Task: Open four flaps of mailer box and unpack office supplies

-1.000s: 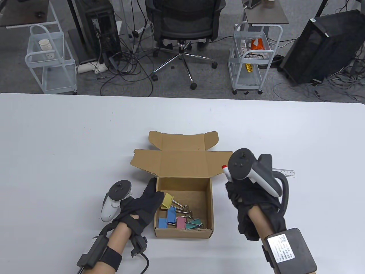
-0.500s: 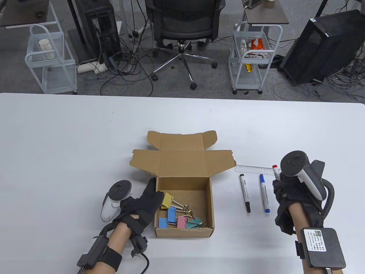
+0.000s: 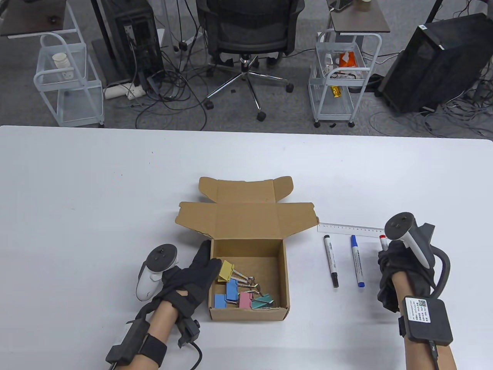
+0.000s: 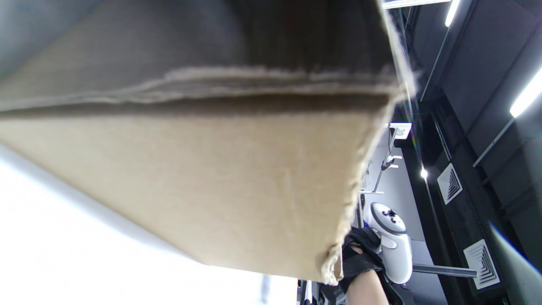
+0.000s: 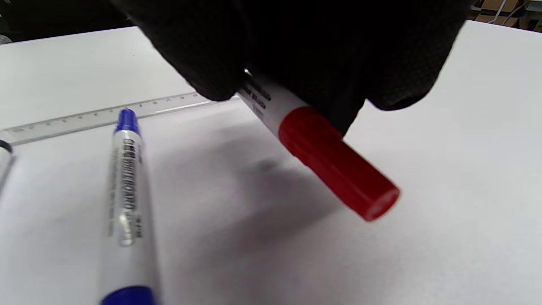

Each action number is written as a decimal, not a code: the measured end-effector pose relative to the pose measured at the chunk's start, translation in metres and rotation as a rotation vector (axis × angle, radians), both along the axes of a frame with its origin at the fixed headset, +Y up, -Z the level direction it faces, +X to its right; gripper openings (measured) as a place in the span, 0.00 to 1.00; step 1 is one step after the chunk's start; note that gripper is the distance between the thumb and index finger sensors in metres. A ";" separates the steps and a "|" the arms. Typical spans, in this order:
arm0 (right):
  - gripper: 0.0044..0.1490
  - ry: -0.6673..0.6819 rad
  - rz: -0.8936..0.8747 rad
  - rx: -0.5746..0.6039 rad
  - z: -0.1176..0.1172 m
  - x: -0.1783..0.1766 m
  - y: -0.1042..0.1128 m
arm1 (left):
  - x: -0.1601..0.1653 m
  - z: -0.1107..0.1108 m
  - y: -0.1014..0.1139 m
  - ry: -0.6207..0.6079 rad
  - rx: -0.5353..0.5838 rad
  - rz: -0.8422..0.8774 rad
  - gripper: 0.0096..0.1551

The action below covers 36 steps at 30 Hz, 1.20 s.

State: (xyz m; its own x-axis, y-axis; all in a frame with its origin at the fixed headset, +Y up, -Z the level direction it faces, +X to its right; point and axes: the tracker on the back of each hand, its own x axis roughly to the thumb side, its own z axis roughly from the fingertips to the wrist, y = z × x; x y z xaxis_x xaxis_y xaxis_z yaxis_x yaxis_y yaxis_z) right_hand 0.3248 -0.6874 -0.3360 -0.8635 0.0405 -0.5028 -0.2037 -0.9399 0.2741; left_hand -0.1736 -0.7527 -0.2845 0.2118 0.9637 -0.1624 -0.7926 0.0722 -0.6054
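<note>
Mailer box (image 3: 248, 283): sits open on the white worktop (image 3: 96, 200), near the front edge – flaps folded back on the far side.
Binder clips (image 3: 240, 291): yellow, blue, pink and green, lying loose in a heap on the box floor.
Left hand (image 3: 192, 279): rests against the box's left wall, fingers lying flat along it and reaching over the rim; the grip is spread, not closed round anything. In the left wrist view the cardboard wall (image 4: 203, 186) fills most of the frame.
Right hand (image 3: 402, 269): well to the right of the box, low over the worktop – its grip pinches the red-capped marker (image 5: 326, 156), red cap pointing out from the fingers (image 5: 220, 55); the right wrist view shows the cap held just clear of the surface.
Blue marker (image 3: 357, 261): lies on the worktop just left of the right hand.
Black marker (image 3: 331, 261): lies beside the blue one, nearer the box.
Clear ruler (image 3: 348, 229): lies flat beyond the marker tips, running crosswise.
</note>
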 end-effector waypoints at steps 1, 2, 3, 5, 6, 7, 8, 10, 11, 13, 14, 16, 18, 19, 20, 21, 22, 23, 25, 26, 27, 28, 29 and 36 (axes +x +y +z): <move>0.32 -0.002 0.010 -0.006 -0.002 0.001 -0.003 | 0.000 0.000 0.000 0.001 0.000 0.000 0.53; 0.32 -0.004 0.013 -0.010 -0.003 0.002 -0.005 | 0.000 0.000 0.000 0.001 0.000 0.000 0.53; 0.32 -0.007 0.013 -0.013 -0.004 0.004 -0.008 | 0.000 0.000 0.000 0.000 -0.001 0.000 0.53; 0.32 -0.010 0.011 -0.018 -0.006 0.005 -0.012 | 0.000 0.000 0.000 0.001 -0.002 0.002 0.53; 0.32 -0.010 0.018 -0.021 -0.007 0.006 -0.014 | 0.000 0.000 0.000 0.002 -0.002 0.002 0.53; 0.32 -0.009 0.026 -0.025 -0.008 0.006 -0.015 | 0.000 0.000 0.000 0.002 -0.002 0.002 0.53; 0.32 -0.007 0.044 -0.031 -0.009 0.005 -0.017 | 0.000 0.000 0.000 0.002 -0.002 0.003 0.53; 0.31 -0.005 0.064 -0.043 -0.010 0.005 -0.020 | 0.000 0.000 0.000 0.002 -0.002 0.004 0.53; 0.31 -0.007 0.070 -0.042 -0.011 0.005 -0.020 | 0.000 0.001 0.000 0.003 -0.002 0.004 0.53; 0.32 -0.008 0.085 -0.034 -0.012 0.004 -0.021 | 0.000 0.001 0.000 0.003 -0.002 0.004 0.53; 0.31 -0.009 0.093 -0.035 -0.013 0.003 -0.021 | 0.000 0.001 0.000 0.003 -0.002 0.003 0.53; 0.31 -0.008 0.110 -0.033 -0.014 0.003 -0.022 | 0.000 0.001 0.000 0.003 -0.002 0.004 0.53; 0.32 -0.007 0.129 -0.028 -0.015 0.001 -0.023 | 0.000 0.001 0.000 0.003 -0.002 0.003 0.53; 0.32 -0.007 0.138 -0.025 -0.016 0.001 -0.024 | 0.000 0.001 0.000 0.003 -0.002 0.003 0.53; 0.32 -0.006 0.145 -0.023 -0.016 0.000 -0.024 | 0.000 0.001 0.000 0.003 -0.002 0.003 0.53; 0.32 -0.005 0.150 -0.023 -0.016 0.000 -0.024 | 0.000 0.001 0.000 0.004 -0.002 0.003 0.53; 0.32 -0.003 0.154 -0.024 -0.016 -0.001 -0.024 | 0.000 0.001 0.000 0.004 -0.002 0.003 0.53; 0.32 -0.003 0.158 -0.024 -0.016 -0.001 -0.024 | 0.000 0.001 0.000 0.003 -0.002 0.003 0.53; 0.33 -0.005 0.161 -0.018 -0.015 -0.001 -0.025 | 0.000 0.001 0.000 0.003 -0.002 0.002 0.53; 0.33 -0.003 0.165 -0.017 -0.015 -0.001 -0.025 | 0.000 0.001 0.000 0.003 -0.002 0.002 0.53; 0.33 -0.003 0.165 -0.016 -0.015 -0.001 -0.024 | 0.000 0.001 0.000 0.003 -0.002 0.002 0.53; 0.33 -0.004 0.161 -0.013 -0.015 -0.001 -0.024 | 0.000 0.001 0.000 0.004 -0.002 0.001 0.53; 0.33 -0.005 0.155 -0.009 -0.014 -0.001 -0.023 | 0.000 0.001 0.000 0.003 -0.002 0.001 0.53; 0.38 0.024 0.041 0.133 -0.003 -0.008 -0.004 | 0.000 0.001 0.000 0.001 -0.002 0.002 0.53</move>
